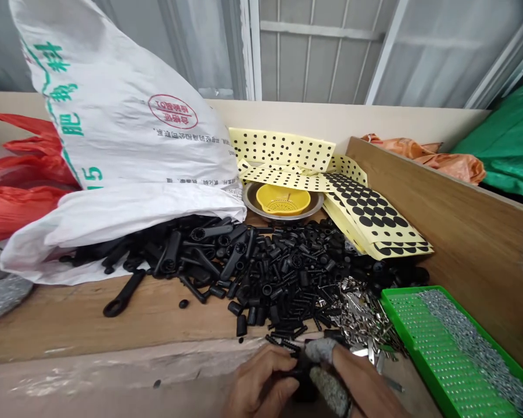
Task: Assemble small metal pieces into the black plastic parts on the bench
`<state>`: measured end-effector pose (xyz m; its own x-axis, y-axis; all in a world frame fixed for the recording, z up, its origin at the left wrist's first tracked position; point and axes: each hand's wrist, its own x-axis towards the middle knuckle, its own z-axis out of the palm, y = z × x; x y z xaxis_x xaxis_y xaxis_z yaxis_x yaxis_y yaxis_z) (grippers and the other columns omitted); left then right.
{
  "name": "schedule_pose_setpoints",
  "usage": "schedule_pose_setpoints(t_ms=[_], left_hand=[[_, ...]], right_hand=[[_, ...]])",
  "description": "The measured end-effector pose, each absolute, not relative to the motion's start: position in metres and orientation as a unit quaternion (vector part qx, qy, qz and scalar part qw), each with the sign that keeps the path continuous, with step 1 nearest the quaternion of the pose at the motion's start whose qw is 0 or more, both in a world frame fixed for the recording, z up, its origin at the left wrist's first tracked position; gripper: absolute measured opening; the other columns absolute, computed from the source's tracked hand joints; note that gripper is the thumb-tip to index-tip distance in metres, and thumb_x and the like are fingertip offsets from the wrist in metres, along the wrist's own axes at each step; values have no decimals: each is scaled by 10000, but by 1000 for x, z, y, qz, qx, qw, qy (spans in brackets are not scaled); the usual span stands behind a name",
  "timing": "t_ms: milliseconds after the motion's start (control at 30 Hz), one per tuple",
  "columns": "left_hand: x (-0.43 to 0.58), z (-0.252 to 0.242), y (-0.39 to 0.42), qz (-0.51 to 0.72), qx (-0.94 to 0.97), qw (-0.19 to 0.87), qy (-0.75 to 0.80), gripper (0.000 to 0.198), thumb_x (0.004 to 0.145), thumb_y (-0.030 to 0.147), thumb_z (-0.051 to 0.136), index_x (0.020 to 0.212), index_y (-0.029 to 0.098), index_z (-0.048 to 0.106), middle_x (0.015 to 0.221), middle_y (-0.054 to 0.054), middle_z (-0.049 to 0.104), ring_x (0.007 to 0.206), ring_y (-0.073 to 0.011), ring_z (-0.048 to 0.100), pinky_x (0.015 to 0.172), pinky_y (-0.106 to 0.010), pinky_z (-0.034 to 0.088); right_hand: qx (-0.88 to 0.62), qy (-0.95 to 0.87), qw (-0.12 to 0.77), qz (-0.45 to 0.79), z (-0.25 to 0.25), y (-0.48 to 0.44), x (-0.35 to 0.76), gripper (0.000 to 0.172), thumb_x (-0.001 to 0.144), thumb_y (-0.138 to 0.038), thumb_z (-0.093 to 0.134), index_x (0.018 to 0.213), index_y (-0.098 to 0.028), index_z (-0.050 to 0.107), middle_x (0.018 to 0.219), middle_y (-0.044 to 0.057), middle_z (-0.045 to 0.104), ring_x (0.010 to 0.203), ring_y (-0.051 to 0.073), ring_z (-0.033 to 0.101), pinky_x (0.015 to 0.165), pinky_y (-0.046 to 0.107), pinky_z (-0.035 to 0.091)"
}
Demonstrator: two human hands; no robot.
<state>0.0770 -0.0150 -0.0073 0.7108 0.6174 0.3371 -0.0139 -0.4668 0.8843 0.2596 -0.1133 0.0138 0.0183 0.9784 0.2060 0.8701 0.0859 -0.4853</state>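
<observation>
My left hand (261, 380) is closed at the bottom middle of the head view, its thumb and forefinger pinching a small black plastic part (303, 374). Close beside it is my right hand (361, 377), with grey fabric covers (329, 389) on its thumb and a finger. Those covered fingers are closed around the same dark part, whose exact shape is mostly hidden. Just beyond both hands lies a heap of black plastic pieces (283, 267), among them short tubes and ribbed screw-like rods. Small shiny metal pieces (361, 316) are piled near my right hand.
A white woven sack (143, 116) spills black crank-like handles (169, 255) at left. A green tray (457, 354) of tiny metal parts lies right, beside a wooden board (444, 220). Behind are a yellow strainer (283, 200) in a metal bowl and sticker sheets (370, 212).
</observation>
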Motion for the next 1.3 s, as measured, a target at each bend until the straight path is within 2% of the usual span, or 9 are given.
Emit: schedule_pose_setpoints(t_ms=[100,200,433,600,833,967,1067,1200,1300], left_hand=[[72,-15,-12,320,816,434,209,82,862,184,560,931,223,581,828,1,651,739,-139,626,666,-204,484],[67,-25,-9,301,852,374,208,149,827,99,539,922,209,570,801,-1,654,720,-139,625,654,-195,489],[64,-29,-9,253,880,354,189,208,814,24,428,867,174,561,861,-63,629,793,-152,622,713,-207,494],[63,-18,-5,228,852,380,280,170,882,127,413,805,186,553,771,-28,600,696,-146,583,644,-214,457],[64,-18,-4,216,830,402,320,173,859,108,398,795,202,528,693,10,597,620,-137,563,579,-194,434],[74,-27,1,234,877,324,267,255,739,-9,401,814,195,536,772,-28,634,691,-158,601,626,-211,455],[84,-31,7,260,902,254,233,228,685,-4,392,718,188,510,682,-40,615,618,-168,576,558,-224,427],[87,-22,18,276,904,248,210,208,775,59,365,658,193,470,624,-18,573,579,-139,534,543,-206,399],[82,-14,24,294,871,317,233,209,835,121,375,673,188,490,642,-4,542,575,-118,505,524,-188,372]], right_hand=[[-666,-713,217,31,5,-106,265,512,532,-38,415,995,-182,577,1153,98,605,1031,248,545,827,308,444],[-662,-727,179,23,-5,-90,258,466,424,-39,433,827,-188,615,1070,87,626,973,270,526,807,362,439],[-654,-745,123,-52,-7,-68,243,242,462,-93,533,674,-206,565,833,72,631,777,251,485,649,372,349],[-634,-755,157,-61,0,-66,241,323,369,-73,500,662,-205,536,806,55,626,733,223,467,639,350,305],[-593,-786,154,-86,0,-57,235,125,582,-190,610,639,-216,502,715,26,593,682,214,453,618,351,260],[-566,-791,197,-121,-11,-52,235,130,647,-187,599,635,-220,474,687,3,567,668,196,436,637,346,256],[-557,-787,226,-137,-19,-49,239,160,633,-116,577,629,-217,454,661,-11,549,647,180,428,622,329,251],[-564,-776,248,-136,-19,-49,250,145,644,-87,543,657,-215,477,674,-1,549,634,180,430,586,317,247],[-577,-763,264,-118,-17,-50,258,95,671,-134,550,686,-217,508,738,5,580,679,190,457,612,317,273]])
